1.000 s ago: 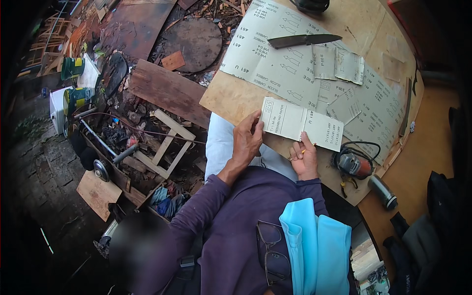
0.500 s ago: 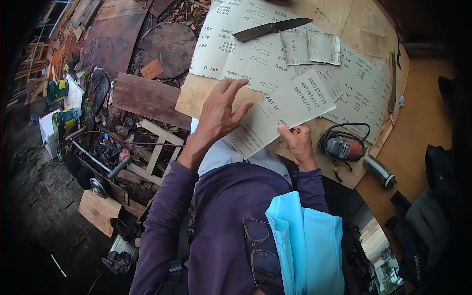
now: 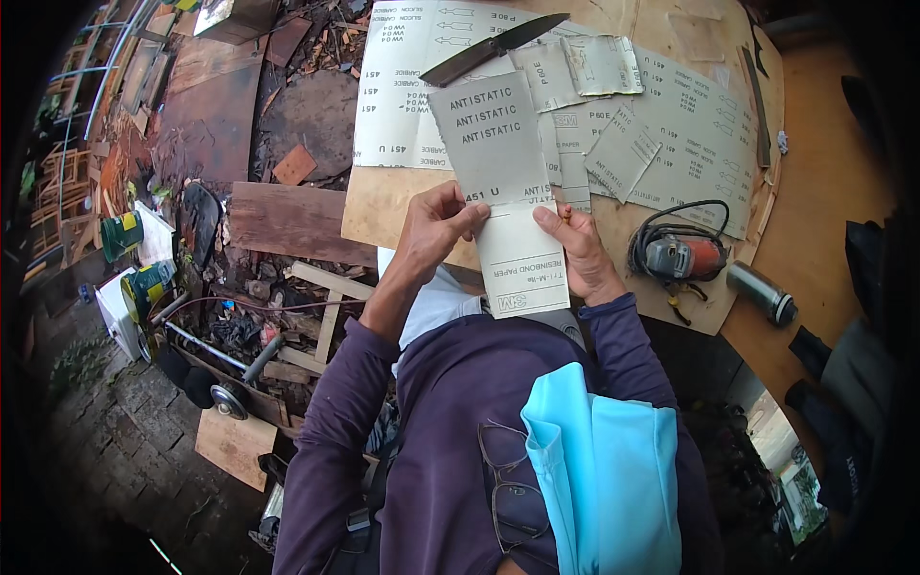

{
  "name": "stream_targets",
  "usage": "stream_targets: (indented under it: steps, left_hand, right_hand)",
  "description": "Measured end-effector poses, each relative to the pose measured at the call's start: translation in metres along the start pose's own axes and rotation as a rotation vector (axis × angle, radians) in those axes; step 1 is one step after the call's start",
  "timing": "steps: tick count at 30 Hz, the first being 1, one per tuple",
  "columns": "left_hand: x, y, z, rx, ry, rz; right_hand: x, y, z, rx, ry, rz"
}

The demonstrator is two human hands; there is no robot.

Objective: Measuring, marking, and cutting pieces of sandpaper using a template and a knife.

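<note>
Both my hands hold a strip of sandpaper (image 3: 494, 153), its printed grey backing facing up. My left hand (image 3: 433, 230) pinches its left edge between thumb and fingers. On the opposite edge, my right hand (image 3: 585, 254) grips it with the thumb on top. A crease or bend runs across the strip between my thumbs, with the lower half looking paler. A small orange-brown tip (image 3: 565, 211) pokes out by my right fingers; its kind is unclear. Beyond the strip, a dark knife (image 3: 494, 50) lies on a large sandpaper sheet (image 3: 402, 91), beside smaller sandpaper pieces (image 3: 604, 65).
On the wooden board (image 3: 383, 206), an angle grinder (image 3: 680, 257) with coiled cord lies at right, near yellow-and-black pliers (image 3: 678, 305). A metal flask (image 3: 762, 292) lies beyond them. Wood scraps (image 3: 287, 222) and green tins (image 3: 149, 292) cover the ground at left.
My left hand, open and off the sheet before, now pinches its left edge. The sandpaper has turned more upright and bends across its middle. My view has shifted slightly.
</note>
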State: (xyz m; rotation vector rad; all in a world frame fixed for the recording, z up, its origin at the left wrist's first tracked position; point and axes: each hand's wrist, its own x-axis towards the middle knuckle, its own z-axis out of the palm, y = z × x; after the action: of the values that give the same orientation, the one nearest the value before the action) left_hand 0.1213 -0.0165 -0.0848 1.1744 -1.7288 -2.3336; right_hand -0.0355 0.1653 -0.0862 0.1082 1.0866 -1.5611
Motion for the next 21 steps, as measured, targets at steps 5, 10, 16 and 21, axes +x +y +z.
stream_targets:
  steps: [5, 10, 16, 21]
  left_hand:
    - [-0.015, 0.002, 0.003, -0.317, -0.135, -0.163]
    - [-0.024, 0.0, 0.003, -0.535, -0.218, -0.239]
    - [-0.029, -0.007, 0.011, -0.377, -0.122, -0.167]
    - [-0.027, -0.001, 0.016, -0.136, -0.082, -0.016]
  right_hand:
    - [-0.003, -0.001, 0.0, -0.156, -0.098, 0.059]
    - [-0.011, -0.017, 0.007, -0.227, -0.157, 0.089]
    - [-0.005, -0.012, 0.0, -0.273, -0.131, 0.108]
    - [-0.002, -0.016, 0.0, -0.235, -0.103, 0.114]
